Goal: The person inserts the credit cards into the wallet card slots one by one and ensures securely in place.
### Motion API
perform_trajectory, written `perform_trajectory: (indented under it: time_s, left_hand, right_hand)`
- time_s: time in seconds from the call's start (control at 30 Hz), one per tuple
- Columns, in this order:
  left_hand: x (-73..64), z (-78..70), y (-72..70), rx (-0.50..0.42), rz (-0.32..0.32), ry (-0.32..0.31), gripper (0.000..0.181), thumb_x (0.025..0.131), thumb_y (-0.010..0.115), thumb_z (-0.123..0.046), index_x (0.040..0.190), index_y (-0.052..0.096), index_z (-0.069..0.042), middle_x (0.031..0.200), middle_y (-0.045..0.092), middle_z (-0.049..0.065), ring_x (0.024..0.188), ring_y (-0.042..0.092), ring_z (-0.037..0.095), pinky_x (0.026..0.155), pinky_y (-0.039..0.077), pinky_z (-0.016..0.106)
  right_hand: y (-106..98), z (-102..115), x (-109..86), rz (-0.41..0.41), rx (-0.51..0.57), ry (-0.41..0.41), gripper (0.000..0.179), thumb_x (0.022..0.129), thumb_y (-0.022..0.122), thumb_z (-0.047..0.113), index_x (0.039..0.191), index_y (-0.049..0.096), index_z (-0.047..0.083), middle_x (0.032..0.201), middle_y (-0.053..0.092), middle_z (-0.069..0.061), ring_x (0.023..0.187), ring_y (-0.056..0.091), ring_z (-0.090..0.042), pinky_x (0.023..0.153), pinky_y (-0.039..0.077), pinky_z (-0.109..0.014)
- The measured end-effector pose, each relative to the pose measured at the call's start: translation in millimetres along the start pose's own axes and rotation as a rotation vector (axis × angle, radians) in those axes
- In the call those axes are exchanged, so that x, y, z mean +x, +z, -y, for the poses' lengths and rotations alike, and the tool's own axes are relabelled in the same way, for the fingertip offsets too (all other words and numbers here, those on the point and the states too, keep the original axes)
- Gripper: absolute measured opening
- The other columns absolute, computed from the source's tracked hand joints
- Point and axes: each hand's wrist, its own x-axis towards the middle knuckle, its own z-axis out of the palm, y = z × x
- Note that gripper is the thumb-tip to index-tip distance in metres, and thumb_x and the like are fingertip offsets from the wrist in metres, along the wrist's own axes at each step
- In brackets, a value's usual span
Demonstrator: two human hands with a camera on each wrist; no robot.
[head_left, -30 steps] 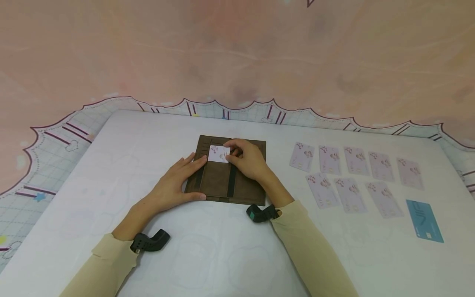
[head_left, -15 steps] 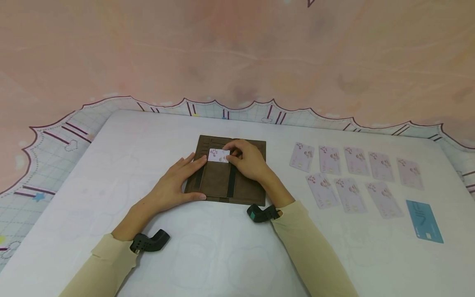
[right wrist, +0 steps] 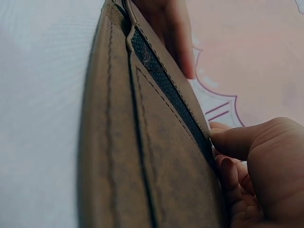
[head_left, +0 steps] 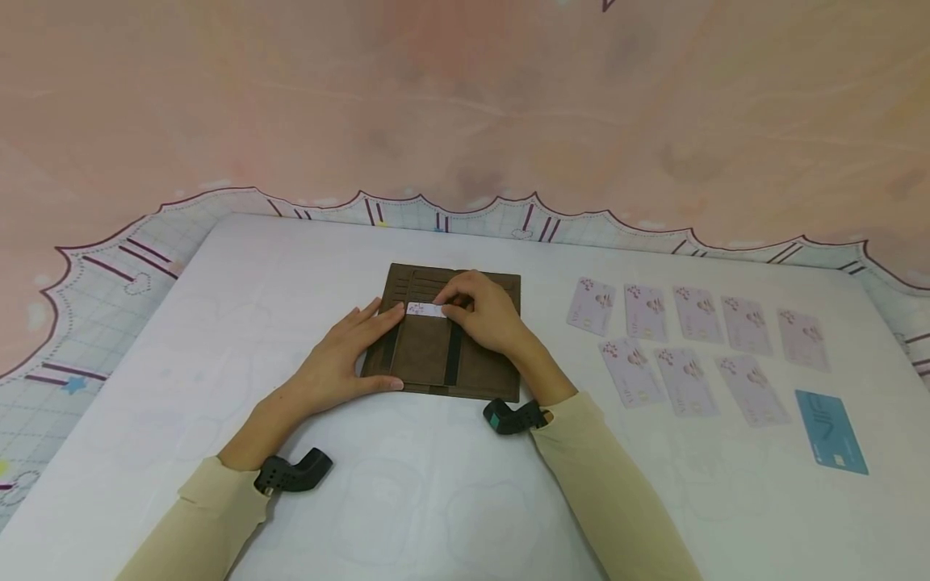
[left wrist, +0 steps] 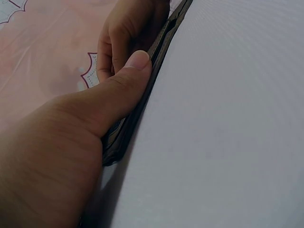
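Observation:
A brown wallet (head_left: 485,373) lies spread open on the white table, its stitched slots visible in the right wrist view. From the centre pocket's top edge a narrow strip of a white card (head_left: 425,310) with pink flower print shows; the rest is hidden inside. My right hand (head_left: 485,311) pinches that card at its right end, thumb and fingertips at the pocket's edge. My left hand (head_left: 347,353) rests on the wallet's left side with fingers extended. Its thumb (left wrist: 138,60) lies along the near edge, on the wallet's rim in the left wrist view.
Several pale pink cards (head_left: 645,313) lie in two rows on the table (head_left: 436,500) to the right. Beside the nearer row is a blue card (head_left: 831,432). A printed cloth with a scalloped border (head_left: 479,216) runs behind the table.
The white card has slid down into the wallet's centre pocket, from about half showing to a thin strip. My right hand has followed it slightly; my left hand has stayed in place.

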Motion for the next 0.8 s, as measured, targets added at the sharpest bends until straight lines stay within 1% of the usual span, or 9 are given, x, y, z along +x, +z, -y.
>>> perform_trajectory:
  time_s: [0.2,0.5,0.73,0.8]
  left_hand:
    - [-0.4,0.8,0.0,-0.003,-0.010,0.021,0.093,0.077,0.077,-0.046,0.152,0.030,-0.017,0.152,0.033,0.008,0.143,0.017,0.033,0.114,0.013,0.053]
    - [-0.2,1.3,0.6,0.001,-0.009,0.018,0.093,0.076,0.078,-0.043,0.151,0.031,-0.015,0.152,0.033,0.008,0.143,0.016,0.032,0.114,0.013,0.053]
    - [0.2,1.3,0.6,0.004,0.002,0.005,0.093,0.077,0.078,-0.043,0.151,0.031,-0.015,0.153,0.032,0.008,0.143,0.016,0.032,0.114,0.013,0.053]
    - [0.1,1.1,0.4,0.006,0.002,0.005,0.093,0.077,0.078,-0.043,0.151,0.030,-0.015,0.153,0.032,0.008,0.143,0.016,0.032,0.114,0.013,0.053]
  right_hand:
    - [-0.2,0.2,-0.4,0.005,-0.011,-0.022,0.009,0.092,0.065,0.011,0.094,0.074,0.013,0.114,0.058,-0.003,0.088,0.054,-0.015,0.075,0.047,-0.026]
    - [0.2,-0.5,-1.0,0.008,-0.040,-0.052,0.010,0.091,0.065,0.012,0.091,0.075,0.014,0.112,0.058,-0.002,0.089,0.054,-0.015,0.074,0.046,-0.026]
    - [0.3,-0.5,-1.3,0.009,-0.033,-0.048,0.021,0.091,0.059,0.003,0.088,0.076,0.013,0.113,0.058,-0.002,0.100,0.055,-0.018,0.083,0.045,-0.033]
    - [0.5,-0.6,-1.1,0.009,-0.034,-0.045,0.022,0.091,0.058,0.002,0.087,0.076,0.013,0.113,0.058,-0.002,0.101,0.055,-0.019,0.085,0.045,-0.034]
